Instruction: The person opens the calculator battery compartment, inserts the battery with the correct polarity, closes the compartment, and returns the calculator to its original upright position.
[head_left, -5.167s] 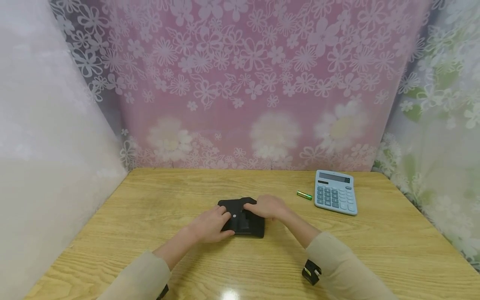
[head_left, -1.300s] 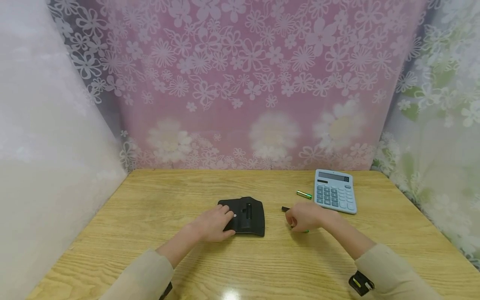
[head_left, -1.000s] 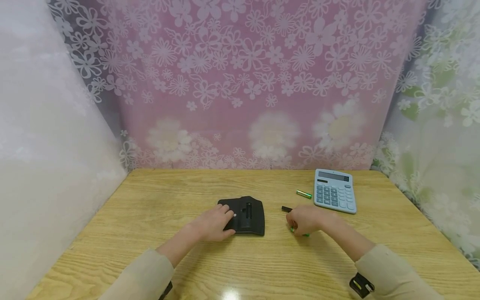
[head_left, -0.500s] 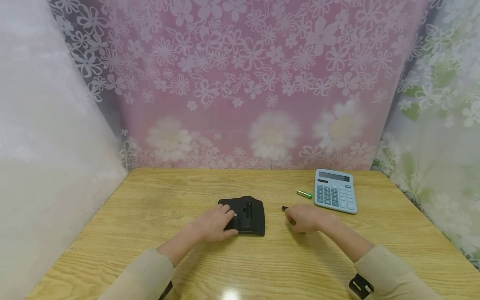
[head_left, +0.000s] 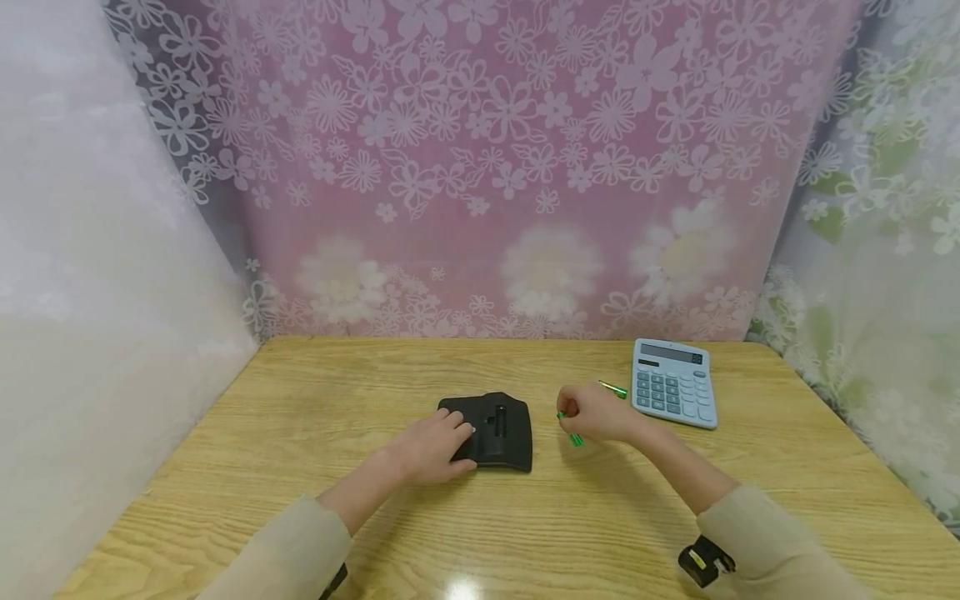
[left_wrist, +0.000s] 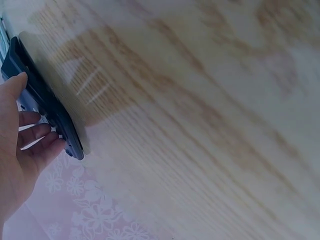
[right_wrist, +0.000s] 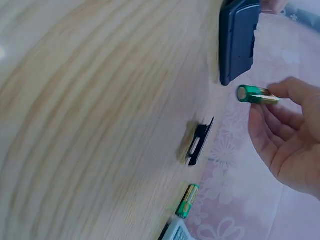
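A black device [head_left: 513, 450] lies face down on the wooden table, its battery slot [head_left: 500, 421] uncovered and dark inside. My left hand [head_left: 431, 448] holds it by its left part, fingers over the back and thumb along the near edge. Between thumb and fingertips, my right hand [head_left: 596, 412] pinches a green battery [right_wrist: 256, 95] just right of the device, raised above the table. A small black battery cover [right_wrist: 200, 144] lies on the table below that hand; in the head view the hand hides it.
A second green battery [head_left: 613, 389] lies behind my right hand, close to the light blue calculator [head_left: 673, 383] at the back right. A pink flowered curtain [head_left: 480, 208] hangs behind the table's far edge.
The right hand first took the cover off the device and set it to the right. It has since lifted the green battery and moved it up and left. The left hand stayed on the device.
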